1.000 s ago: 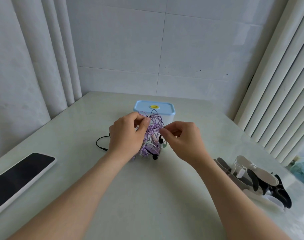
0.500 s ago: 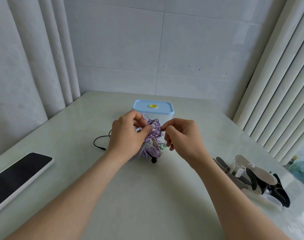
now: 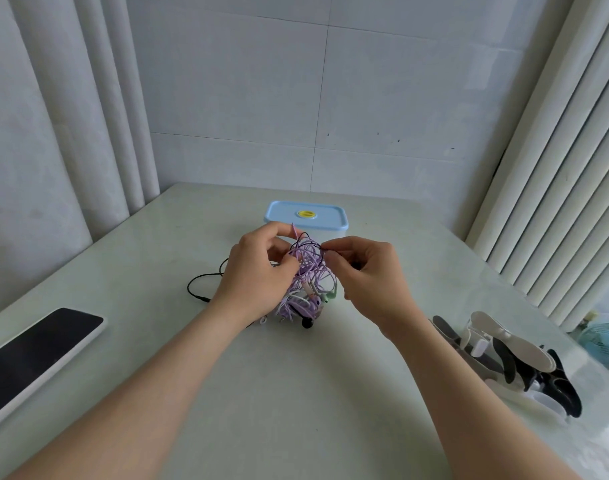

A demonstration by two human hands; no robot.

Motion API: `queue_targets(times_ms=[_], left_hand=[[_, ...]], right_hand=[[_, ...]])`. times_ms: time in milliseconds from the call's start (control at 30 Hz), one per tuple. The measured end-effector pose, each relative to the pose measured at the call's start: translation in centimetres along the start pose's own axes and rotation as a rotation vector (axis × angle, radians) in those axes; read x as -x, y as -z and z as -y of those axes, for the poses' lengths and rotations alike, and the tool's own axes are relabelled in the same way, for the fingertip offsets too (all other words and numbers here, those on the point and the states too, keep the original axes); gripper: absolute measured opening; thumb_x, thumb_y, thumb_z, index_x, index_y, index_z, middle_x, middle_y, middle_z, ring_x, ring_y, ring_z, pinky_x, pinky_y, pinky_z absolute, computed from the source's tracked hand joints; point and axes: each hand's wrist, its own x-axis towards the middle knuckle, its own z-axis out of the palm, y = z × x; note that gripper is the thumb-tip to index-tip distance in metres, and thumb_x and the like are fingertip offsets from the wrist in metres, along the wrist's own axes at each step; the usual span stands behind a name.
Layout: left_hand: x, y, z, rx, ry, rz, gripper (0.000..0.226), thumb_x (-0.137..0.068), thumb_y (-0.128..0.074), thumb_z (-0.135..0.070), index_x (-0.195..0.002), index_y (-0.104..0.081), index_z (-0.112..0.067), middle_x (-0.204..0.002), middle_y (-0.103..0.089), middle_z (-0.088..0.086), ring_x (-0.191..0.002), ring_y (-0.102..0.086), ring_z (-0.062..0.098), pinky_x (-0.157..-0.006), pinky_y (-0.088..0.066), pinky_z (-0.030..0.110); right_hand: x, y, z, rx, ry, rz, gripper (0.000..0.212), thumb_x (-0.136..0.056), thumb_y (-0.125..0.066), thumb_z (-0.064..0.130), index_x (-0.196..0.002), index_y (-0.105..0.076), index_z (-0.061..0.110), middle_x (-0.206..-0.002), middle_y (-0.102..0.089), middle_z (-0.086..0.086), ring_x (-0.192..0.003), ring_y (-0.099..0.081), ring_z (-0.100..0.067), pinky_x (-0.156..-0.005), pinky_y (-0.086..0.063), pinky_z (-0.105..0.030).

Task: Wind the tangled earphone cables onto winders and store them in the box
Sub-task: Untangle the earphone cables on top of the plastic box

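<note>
Partly within left grip (image 3: 258, 277): cable tangle (image 3: 311, 271).

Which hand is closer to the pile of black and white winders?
Right. The right hand pinches the cable tangle, and the winders lie off to its right. The left hand grips the tangle's other side, farther away.

Cable tangle (image 3: 310, 268): mostly lilac, with black, white and mint-green strands
Box lid (image 3: 282, 216): light blue, yellow oval sticker at centre
Winders (image 3: 519, 349): white, black and grey
Tablet (image 3: 36, 351): black screen, white border
Table (image 3: 296, 410): pale greenish white, faintly marbled
</note>
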Motion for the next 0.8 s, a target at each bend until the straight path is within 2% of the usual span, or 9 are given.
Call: queue_targets(times_ms=[100, 233, 333, 367, 433, 533, 600, 733, 800], left_hand=[[-0.1, 0.1, 0.2, 0.018, -0.004, 0.025, 0.030, -0.090, -0.070, -0.010, -0.107, -0.074, -0.035, -0.085, -0.078, -0.008, -0.080, -0.075, 0.015, -0.084, -0.061, 0.041], [0.0, 0.1, -0.2, 0.041, -0.013, 0.033, 0.025, -0.089, -0.072, -0.010, -0.103, -0.077, -0.030, -0.089, -0.079, -0.009, -0.085, -0.076, 0.013, -0.084, -0.063, 0.042], [-0.1, 0.3, -0.7, 0.099, 0.031, 0.044, 0.018, -0.088, -0.067, -0.012, -0.090, -0.075, -0.028, -0.079, -0.074, -0.012, -0.065, -0.069, 0.009, -0.062, -0.059, 0.029], [-0.1, 0.3, -0.9, 0.114, 0.052, 0.051, 0.014, -0.091, -0.067, -0.013, -0.087, -0.073, -0.025, -0.068, -0.068, -0.014, -0.053, -0.060, 0.007, -0.054, -0.049, 0.020], [0.1, 0.2, -1.3, 0.115, 0.067, 0.059, 0.014, -0.097, -0.069, -0.022, -0.084, -0.070, -0.016, -0.055, -0.056, -0.016, -0.043, -0.048, 0.007, -0.047, -0.036, 0.014], [-0.3, 0.0, -0.7, 0.054, 0.014, -0.023, 0.017, -0.094, -0.074, -0.032, -0.082, -0.073, -0.020, -0.086, -0.065, -0.012, -0.068, -0.062, 0.008, -0.062, -0.043, 0.017], [-0.5, 0.0, -0.4, 0.013, -0.001, -0.074, 0.013, -0.095, -0.072, -0.031, -0.086, -0.075, -0.022, -0.097, -0.067, -0.009, -0.080, -0.065, 0.008, -0.070, -0.045, 0.023], [-0.3, 0.0, -0.7, 0.074, 0.023, -0.150, 0.023, -0.102, -0.063, -0.028, -0.083, -0.070, -0.016, -0.062, -0.062, -0.009, -0.051, -0.055, 0.008, -0.056, -0.039, 0.018], [-0.3, -0.1, -0.7, 0.010, 0.025, -0.234, 0.024, -0.102, -0.062, -0.027, -0.082, -0.068, -0.016, -0.061, -0.065, -0.008, -0.054, -0.059, 0.007, -0.059, -0.041, 0.019]], right_hand=[[-0.1, 0.0, 0.0, -0.043, -0.006, 0.001, 0.010, -0.097, -0.071, 0.018, -0.094, -0.080, 0.020, -0.078, -0.076, -0.005, -0.059, -0.058, -0.015, -0.051, -0.052, -0.030], [0.0, 0.2, 0.0, -0.102, -0.039, 0.036, 0.008, -0.098, -0.073, 0.019, -0.105, -0.073, 0.017, -0.075, -0.076, -0.007, -0.058, -0.063, -0.018, -0.052, -0.054, -0.033], [0.0, 0.2, 0.0, -0.102, -0.036, 0.071, 0.015, -0.097, -0.074, 0.019, -0.112, -0.073, 0.016, -0.074, -0.076, -0.008, -0.058, -0.064, -0.017, -0.053, -0.055, -0.033], [0.0, 0.2, 0.0, -0.097, -0.029, 0.082, 0.015, -0.097, -0.074, 0.019, -0.112, -0.074, 0.017, -0.074, -0.076, -0.009, -0.058, -0.063, -0.016, -0.053, -0.055, -0.033], [0.0, 0.1, 0.0, -0.085, -0.009, 0.102, 0.010, -0.098, -0.074, 0.018, -0.107, -0.077, 0.017, -0.075, -0.077, -0.010, -0.060, -0.062, -0.016, -0.053, -0.055, -0.032], [0.1, 0.0, 0.1, -0.073, 0.003, 0.107, 0.006, -0.097, -0.074, 0.017, -0.100, -0.079, 0.014, -0.078, -0.078, -0.010, -0.063, -0.061, -0.016, -0.054, -0.057, -0.031], [0.1, 0.0, 0.1, -0.073, -0.004, 0.096, 0.004, -0.095, -0.076, 0.015, -0.096, -0.079, 0.013, -0.078, -0.077, -0.009, -0.063, -0.062, -0.016, -0.055, -0.057, -0.031], [0.3, 0.1, 0.4, -0.068, 0.002, 0.093, 0.005, -0.093, -0.078, 0.013, -0.090, -0.077, 0.009, -0.075, -0.070, -0.009, -0.055, -0.057, -0.013, -0.047, -0.048, -0.025], [0.4, 0.1, 0.6, -0.074, 0.015, 0.093, 0.006, -0.093, -0.079, 0.013, -0.088, -0.076, 0.009, -0.077, -0.072, -0.006, -0.054, -0.059, -0.012, -0.047, -0.046, -0.021]])
